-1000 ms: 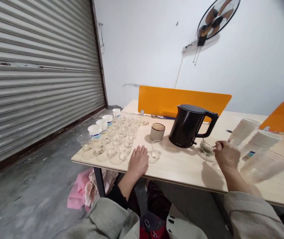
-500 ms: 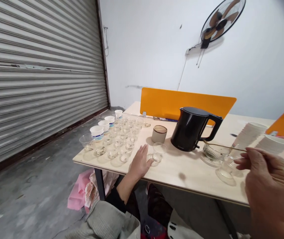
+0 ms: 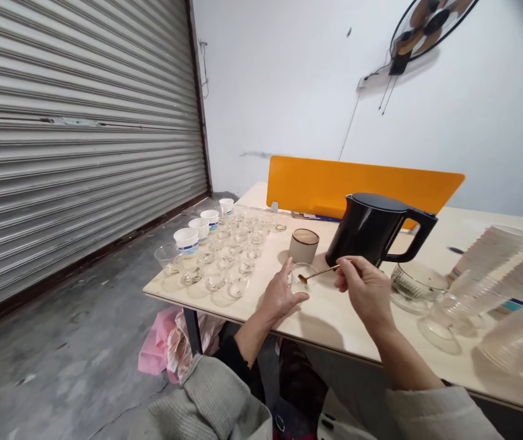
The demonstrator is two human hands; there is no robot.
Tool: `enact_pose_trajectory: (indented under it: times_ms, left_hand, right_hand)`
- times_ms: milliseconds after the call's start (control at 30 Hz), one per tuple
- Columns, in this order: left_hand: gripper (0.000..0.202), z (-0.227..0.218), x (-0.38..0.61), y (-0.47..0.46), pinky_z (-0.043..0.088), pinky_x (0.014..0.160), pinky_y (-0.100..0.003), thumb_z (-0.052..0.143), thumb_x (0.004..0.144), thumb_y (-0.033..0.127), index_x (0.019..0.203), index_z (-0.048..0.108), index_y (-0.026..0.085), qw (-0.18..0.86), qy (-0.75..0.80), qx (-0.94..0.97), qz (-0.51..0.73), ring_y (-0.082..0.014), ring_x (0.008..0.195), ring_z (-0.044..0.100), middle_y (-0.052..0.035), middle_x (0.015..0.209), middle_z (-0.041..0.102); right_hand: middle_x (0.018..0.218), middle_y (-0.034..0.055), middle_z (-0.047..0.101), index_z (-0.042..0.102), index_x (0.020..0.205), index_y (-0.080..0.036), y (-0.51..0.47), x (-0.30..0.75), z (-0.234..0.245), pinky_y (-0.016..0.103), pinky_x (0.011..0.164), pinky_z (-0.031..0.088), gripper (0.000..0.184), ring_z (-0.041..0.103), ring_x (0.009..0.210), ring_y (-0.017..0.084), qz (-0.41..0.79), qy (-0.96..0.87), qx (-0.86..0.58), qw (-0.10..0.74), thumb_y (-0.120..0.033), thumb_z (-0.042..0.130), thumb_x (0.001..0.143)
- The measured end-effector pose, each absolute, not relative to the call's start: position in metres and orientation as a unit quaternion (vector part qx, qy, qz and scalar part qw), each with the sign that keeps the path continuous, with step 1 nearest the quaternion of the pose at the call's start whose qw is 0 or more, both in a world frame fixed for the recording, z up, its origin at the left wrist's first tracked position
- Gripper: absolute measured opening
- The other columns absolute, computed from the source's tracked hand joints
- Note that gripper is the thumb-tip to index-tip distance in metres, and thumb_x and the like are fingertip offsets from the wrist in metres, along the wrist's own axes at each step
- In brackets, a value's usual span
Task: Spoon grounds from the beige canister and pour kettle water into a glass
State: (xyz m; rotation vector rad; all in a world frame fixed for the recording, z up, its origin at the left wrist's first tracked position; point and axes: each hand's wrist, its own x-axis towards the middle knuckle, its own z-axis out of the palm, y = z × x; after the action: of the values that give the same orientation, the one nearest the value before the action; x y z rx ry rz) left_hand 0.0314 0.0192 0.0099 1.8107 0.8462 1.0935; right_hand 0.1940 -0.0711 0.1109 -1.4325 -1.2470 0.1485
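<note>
My left hand (image 3: 280, 294) curves its thumb and fingers around a small clear cup (image 3: 302, 286) standing near the table's front edge. In my right hand (image 3: 366, 287) a thin gold spoon (image 3: 323, 272) is pinched by its handle. The spoon's bowl is tilted over the cup's mouth and carries something dark. Just behind the cup sits a grey canister (image 3: 304, 249) with a wooden lid. To the right of my right hand, a ribbed glass bowl (image 3: 420, 282) holds dark leafy bits.
Rows of small clear cups (image 3: 225, 260) cover the table's left, edged by several white paper cups (image 3: 186, 240). A black kettle (image 3: 365, 229) stands behind my right hand. Stacked paper cups (image 3: 495, 244) and stacked clear cups (image 3: 522, 333) are at right. An orange divider (image 3: 357, 186) lies behind.
My right hand has swung left from beside the glass bowl, bringing the spoon over the clear cup. My left hand has closed around that cup. The camera view has shifted right to left slightly.
</note>
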Motion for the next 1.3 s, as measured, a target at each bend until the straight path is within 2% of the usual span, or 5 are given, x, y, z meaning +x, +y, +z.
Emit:
enact_pose_trajectory:
  times_ms: [100,400,867,1133,1300]
  left_hand:
    - [0.102,0.014,0.032,0.016,0.047,0.11,-0.044,0.087,0.068,0.018,0.158,0.037,0.022,0.425,0.355,0.719,0.421,-0.0299,0.128,0.061,-0.0129,0.143,0.064]
    - [0.083,0.016,0.03,0.008,0.051,0.098,-0.036,0.086,0.069,0.014,0.142,0.05,0.025,0.426,0.366,0.705,0.433,-0.0227,0.111,0.066,-0.007,0.128,0.068]
    - [0.081,0.018,0.026,0.003,0.053,0.097,-0.036,0.087,0.068,0.017,0.14,0.051,0.024,0.434,0.35,0.704,0.439,-0.0231,0.111,0.066,-0.0077,0.128,0.067]
    - [0.082,0.014,0.027,0.004,0.051,0.1,-0.035,0.084,0.066,0.011,0.14,0.051,0.025,0.432,0.339,0.702,0.453,-0.0205,0.109,0.065,-0.0054,0.125,0.067]
    - [0.083,0.014,0.027,0.005,0.05,0.099,-0.035,0.085,0.066,0.01,0.14,0.052,0.023,0.437,0.347,0.696,0.452,-0.0207,0.109,0.065,-0.0068,0.125,0.067]
  right_hand:
    - [0.058,0.0008,0.064,0.071,0.083,-0.019,-0.063,0.183,0.107,0.025,0.048,0.04,0.042,0.057,0.047,0.015,0.026,-0.603,-0.627,0.493,-0.054,0.053,0.096]
    - [0.064,0.002,0.064,0.065,0.08,-0.022,-0.06,0.178,0.104,0.028,0.058,0.04,0.041,0.058,0.053,0.016,-0.058,-0.655,-0.615,0.436,-0.048,0.042,0.102]
    - [0.06,-0.0023,0.061,0.062,0.078,-0.022,-0.067,0.171,0.1,0.025,0.055,0.042,0.032,0.058,0.048,0.013,0.017,-0.643,-0.602,0.473,-0.039,0.048,0.1]
    - [0.066,-0.0013,0.063,0.066,0.09,-0.021,-0.074,0.175,0.108,0.026,0.061,0.045,0.029,0.058,0.054,0.014,-0.07,-0.614,-0.589,0.52,-0.038,0.047,0.103]
    - [0.065,-0.0024,0.06,0.065,0.089,-0.021,-0.071,0.181,0.102,0.025,0.06,0.044,0.027,0.057,0.054,0.013,-0.045,-0.664,-0.566,0.487,-0.035,0.047,0.103]
